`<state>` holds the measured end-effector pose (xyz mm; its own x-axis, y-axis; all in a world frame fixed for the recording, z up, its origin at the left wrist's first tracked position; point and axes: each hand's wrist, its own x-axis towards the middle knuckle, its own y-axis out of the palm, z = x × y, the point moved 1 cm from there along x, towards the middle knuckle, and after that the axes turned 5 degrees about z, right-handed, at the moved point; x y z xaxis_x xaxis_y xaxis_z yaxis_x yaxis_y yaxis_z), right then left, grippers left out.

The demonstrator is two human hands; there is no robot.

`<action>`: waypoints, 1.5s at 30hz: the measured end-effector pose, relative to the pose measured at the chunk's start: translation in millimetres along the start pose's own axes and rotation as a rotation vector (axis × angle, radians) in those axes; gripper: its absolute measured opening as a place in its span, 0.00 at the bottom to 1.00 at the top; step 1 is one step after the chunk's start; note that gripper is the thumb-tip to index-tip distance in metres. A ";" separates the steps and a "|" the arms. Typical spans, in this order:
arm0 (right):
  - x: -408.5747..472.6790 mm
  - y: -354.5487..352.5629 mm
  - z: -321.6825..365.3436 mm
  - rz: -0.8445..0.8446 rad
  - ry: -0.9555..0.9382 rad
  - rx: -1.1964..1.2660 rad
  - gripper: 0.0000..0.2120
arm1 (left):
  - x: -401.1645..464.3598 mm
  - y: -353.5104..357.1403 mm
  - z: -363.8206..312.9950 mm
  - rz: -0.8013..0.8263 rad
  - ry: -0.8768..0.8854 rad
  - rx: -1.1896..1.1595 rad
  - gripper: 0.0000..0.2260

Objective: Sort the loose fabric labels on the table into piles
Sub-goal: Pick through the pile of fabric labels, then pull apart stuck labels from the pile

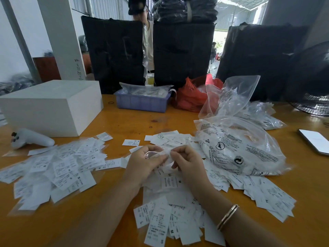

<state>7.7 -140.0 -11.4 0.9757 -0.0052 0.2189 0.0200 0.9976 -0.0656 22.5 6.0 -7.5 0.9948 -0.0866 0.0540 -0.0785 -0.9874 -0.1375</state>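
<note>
The fabric labels (58, 168) are small white slips with letters like S, M and L on them. They lie in heaps on the orange table (124, 120). One big heap is at the left of the picture. Another heap (169, 220) is at the bottom middle, and more labels (267, 195) spread out at the lower right.

They look very light, thin and soft. I think they bend easily and slide over each other. Some seem to sit in clear little sleeves, which may be slippery. It is best to pinch one by its edge with the fingertips.

In the middle of the picture, the left hand (145, 165) and the right hand (187, 161) are close together, just above the bottom-middle heap. Both hands have curled fingers and pinch a crumpled white slip (168, 155) between them. The left hand also seems to hold a bit of clear plastic.

A full clear bag (238, 145) lies just right of the hands. A white box (51, 106) sits at the upper left.
</note>
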 end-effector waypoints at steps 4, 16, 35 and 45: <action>0.0 2.6 1.0 0.047 -0.029 -0.046 0.07 | -1.0 -1.6 -1.6 0.002 0.010 0.101 0.06; 8.5 -16.6 17.8 0.043 -0.041 -0.231 0.11 | 8.8 -24.9 -5.2 -0.131 0.054 0.170 0.06; 71.2 -138.7 -5.5 -0.378 0.336 -1.125 0.07 | 29.3 -62.8 22.7 -0.499 0.076 0.870 0.19; 65.8 -146.0 2.6 -0.542 0.135 -1.021 0.16 | 16.3 -38.2 8.2 -0.283 0.507 0.978 0.06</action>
<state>68.4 -285.9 15.1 0.7998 -0.4829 0.3566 0.5478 0.3443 -0.7625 42.2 43.4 -9.4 0.8103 -0.1402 0.5691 0.4504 -0.4723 -0.7577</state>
